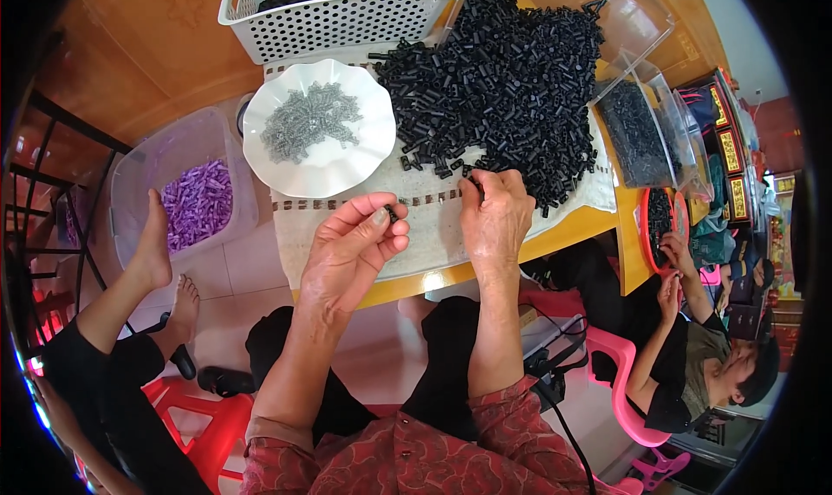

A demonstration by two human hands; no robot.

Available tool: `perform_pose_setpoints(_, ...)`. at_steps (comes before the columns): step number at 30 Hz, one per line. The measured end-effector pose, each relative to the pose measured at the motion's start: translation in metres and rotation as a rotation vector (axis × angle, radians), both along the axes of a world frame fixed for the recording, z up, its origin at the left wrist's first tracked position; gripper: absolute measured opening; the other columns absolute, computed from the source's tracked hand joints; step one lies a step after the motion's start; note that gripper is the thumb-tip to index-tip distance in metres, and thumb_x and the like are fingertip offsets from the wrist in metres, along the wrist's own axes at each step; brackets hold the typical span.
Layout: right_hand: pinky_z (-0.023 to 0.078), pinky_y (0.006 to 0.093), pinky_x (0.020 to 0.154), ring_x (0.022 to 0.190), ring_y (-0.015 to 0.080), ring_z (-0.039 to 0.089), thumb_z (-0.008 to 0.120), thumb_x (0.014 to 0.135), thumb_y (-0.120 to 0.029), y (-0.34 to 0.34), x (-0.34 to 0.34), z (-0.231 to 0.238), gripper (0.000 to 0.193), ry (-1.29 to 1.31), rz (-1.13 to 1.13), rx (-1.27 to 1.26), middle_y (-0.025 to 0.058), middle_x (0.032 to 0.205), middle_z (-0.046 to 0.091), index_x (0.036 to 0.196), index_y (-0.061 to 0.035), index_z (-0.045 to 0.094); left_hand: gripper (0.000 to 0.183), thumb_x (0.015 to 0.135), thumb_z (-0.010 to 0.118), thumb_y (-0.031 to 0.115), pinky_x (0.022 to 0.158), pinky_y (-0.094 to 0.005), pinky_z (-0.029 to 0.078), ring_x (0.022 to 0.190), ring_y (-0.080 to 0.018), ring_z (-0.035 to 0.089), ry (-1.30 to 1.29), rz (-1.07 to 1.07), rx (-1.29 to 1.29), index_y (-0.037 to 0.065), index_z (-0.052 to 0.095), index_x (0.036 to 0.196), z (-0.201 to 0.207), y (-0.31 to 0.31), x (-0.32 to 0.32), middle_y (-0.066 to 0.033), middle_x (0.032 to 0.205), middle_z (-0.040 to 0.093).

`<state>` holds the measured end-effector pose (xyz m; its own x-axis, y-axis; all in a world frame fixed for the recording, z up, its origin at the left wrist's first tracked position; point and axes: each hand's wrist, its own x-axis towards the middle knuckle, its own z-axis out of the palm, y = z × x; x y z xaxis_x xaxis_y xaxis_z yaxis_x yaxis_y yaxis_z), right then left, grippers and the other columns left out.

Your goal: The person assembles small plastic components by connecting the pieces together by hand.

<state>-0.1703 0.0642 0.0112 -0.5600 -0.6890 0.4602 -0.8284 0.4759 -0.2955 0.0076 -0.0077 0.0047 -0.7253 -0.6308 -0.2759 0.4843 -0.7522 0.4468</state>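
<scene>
Between the thumb and fingers of my left hand [357, 239] is a small black cylindrical part [392, 212], raised over the front of the cloth. My right hand [497, 209] reaches the near edge of a large heap of small black cylindrical parts [511, 87]. Its fingertips point down into loose pieces there, and whatever they pinch is hidden. Beyond my left hand stands a white scalloped plate [347, 167] with a pile of small clear parts [310, 120] on it.
A white perforated basket [338, 34] of black parts stands at the back. Clear boxes [637, 131] sit right of the heap. A plastic tub [130, 192] with purple pieces is at left. One person sits at right, handling a red tray [645, 226]; another person's legs [113, 309] show left.
</scene>
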Motion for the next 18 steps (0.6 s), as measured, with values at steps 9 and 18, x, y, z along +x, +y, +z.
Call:
perform_pose_setpoints(9,0.04,0.0167,0.06,0.068,0.0018,0.049,0.069,0.081,0.007,0.001,0.011,0.011,0.021,-0.998,0.284,-0.395,-0.0034,0.082,0.06,0.1,-0.0002,0.068,0.02,0.095,0.055,0.003,0.083,-0.0317,0.054,0.092,-0.0187,0.063,0.081,0.016,0.011,0.001,0.061,0.114,-0.001,-0.001,0.001,-0.0124,0.105,0.064)
perform_pose_setpoints(18,0.047,0.0178,0.07,0.079,0.0057,0.059,0.068,0.081,0.008,-0.001,0.027,0.02,0.022,-1.317,0.432,-0.408,0.0033,0.087,0.066,0.103,0.0029,0.066,0.025,0.094,0.055,0.003,0.085,-0.0307,0.055,0.096,-0.019,0.063,0.228,0.092,0.217,0.002,0.058,0.119,-0.003,-0.004,0.003,-0.0131,0.11,0.062)
